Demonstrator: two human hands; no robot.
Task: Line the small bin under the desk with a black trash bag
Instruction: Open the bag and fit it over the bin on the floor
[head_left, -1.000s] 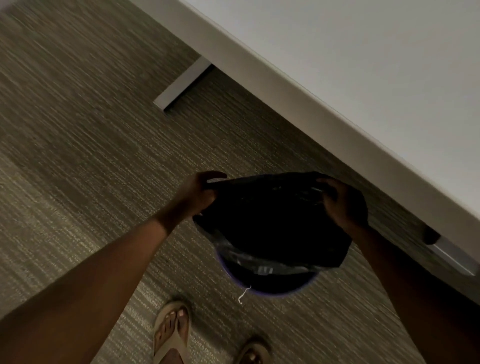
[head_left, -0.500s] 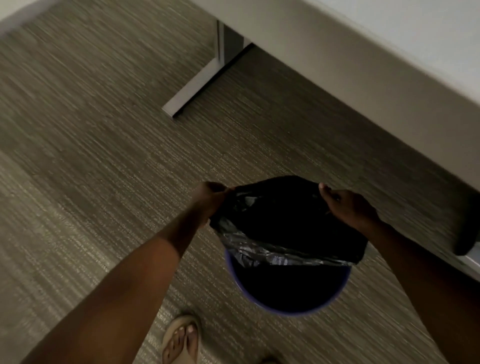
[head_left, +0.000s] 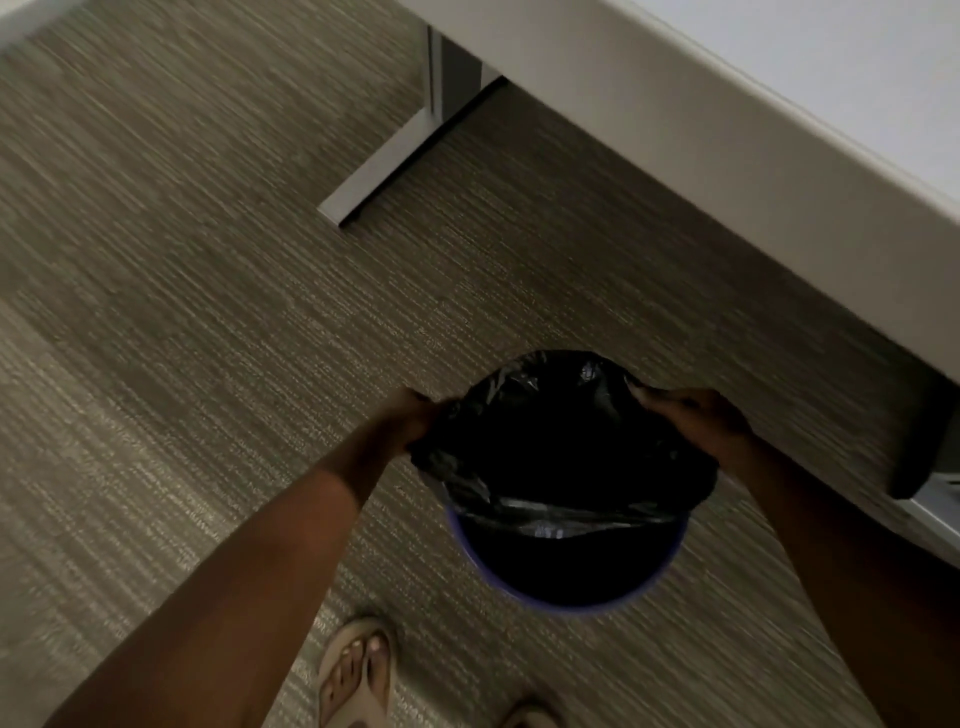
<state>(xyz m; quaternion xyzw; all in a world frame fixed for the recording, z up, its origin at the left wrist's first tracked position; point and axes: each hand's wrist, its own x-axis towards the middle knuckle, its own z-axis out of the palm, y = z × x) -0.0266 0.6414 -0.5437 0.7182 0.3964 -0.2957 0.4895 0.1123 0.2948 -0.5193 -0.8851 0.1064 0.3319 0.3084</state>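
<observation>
Head view: the small bin (head_left: 566, 571), purple-rimmed, stands on the carpet (head_left: 208, 312) just out from the tabletop (head_left: 779, 130) edge, not yet under it. The black trash bag (head_left: 561, 452) is held over the bin, mouth stretched wide, w/ its far rim raised above the bin's far side and its near rim sagging across the bin opening. The left hand (head_left: 410, 421) is closed on the bag rim at the bin's left side; the right hand (head_left: 696, 421) is closed on the rim at the bin's right side, nearer the tabletop. The two hands are kept well apart, prob. so the mouth stays open and can be drawn down around the bin rim. The near part of the bin rim is left bare, so lining is judged only partly done. Inside of bag too dark to tell how deep it hangs. A sandalled foot (head_left: 358, 670) is planted just near of the bin; the desk leg (head_left: 384, 161) lies well beyond it.
</observation>
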